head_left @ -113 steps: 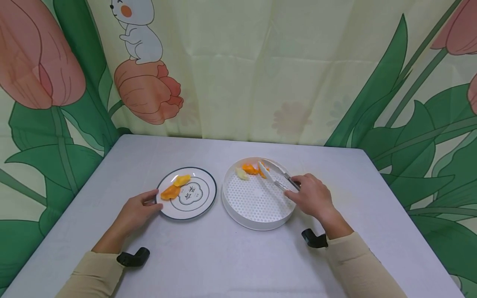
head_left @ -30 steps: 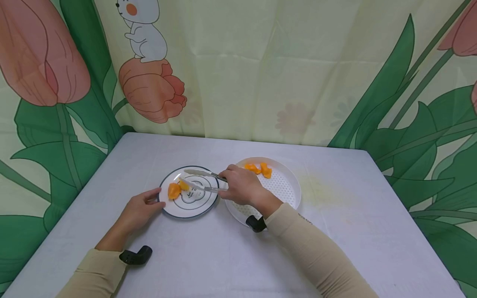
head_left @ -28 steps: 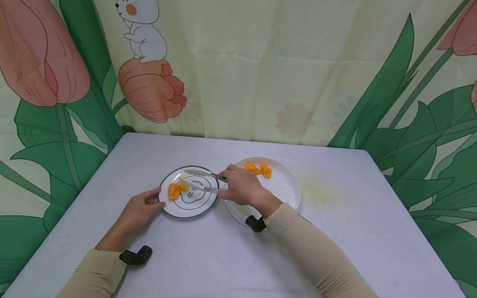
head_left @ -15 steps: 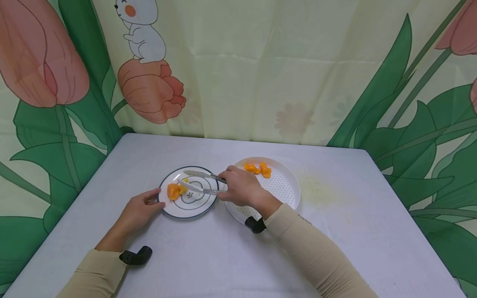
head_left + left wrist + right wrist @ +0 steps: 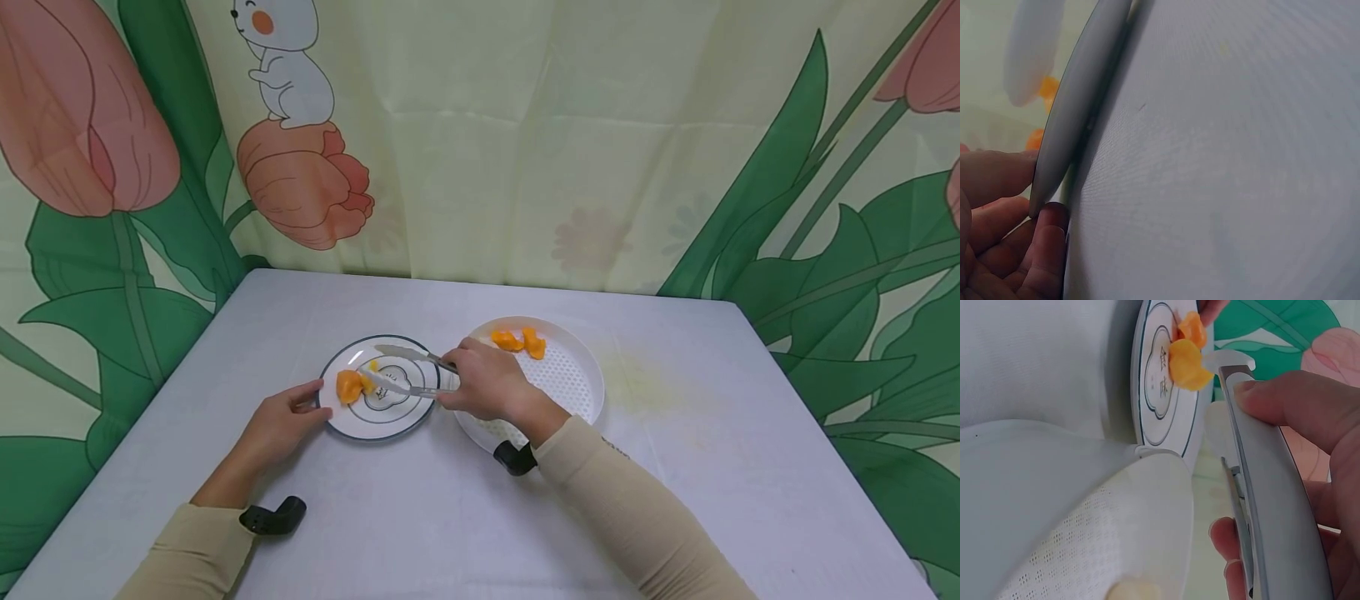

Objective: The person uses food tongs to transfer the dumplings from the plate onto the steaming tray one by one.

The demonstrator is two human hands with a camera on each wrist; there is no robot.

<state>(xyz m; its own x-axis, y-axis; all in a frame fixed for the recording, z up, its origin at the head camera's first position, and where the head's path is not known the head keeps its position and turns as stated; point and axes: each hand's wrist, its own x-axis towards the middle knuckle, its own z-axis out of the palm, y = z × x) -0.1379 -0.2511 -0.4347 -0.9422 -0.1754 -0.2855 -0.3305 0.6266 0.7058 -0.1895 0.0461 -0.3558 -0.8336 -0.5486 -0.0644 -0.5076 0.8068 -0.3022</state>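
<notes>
My left hand (image 5: 281, 429) pinches the left rim of a white, blue-edged plate (image 5: 401, 417), with its thumb on top. An orange folded, dumpling-like piece (image 5: 348, 387) and a yellow one (image 5: 1188, 365) lie on the plate, side by side. My right hand (image 5: 487, 379) grips metal tongs (image 5: 1279, 500) above the plate. The tongs' arms stand apart. Their nearer tip overlaps the yellow piece in the head view; whether it touches, I cannot tell. Right of the plate is a round white tray (image 5: 585, 379) with a perforated floor, partly hidden by my right hand.
Two orange pieces (image 5: 534, 343) sit at the back of the tray. A pale piece (image 5: 1135, 590) shows at the bottom of the right wrist view. The white-covered table (image 5: 420, 517) meets a printed curtain (image 5: 480, 167) behind.
My right hand has carried the tongs left from the tray to over the plate, then shifted them slightly forward of the yellow piece. The yellow piece sits nearer me. My left hand keeps the rim.
</notes>
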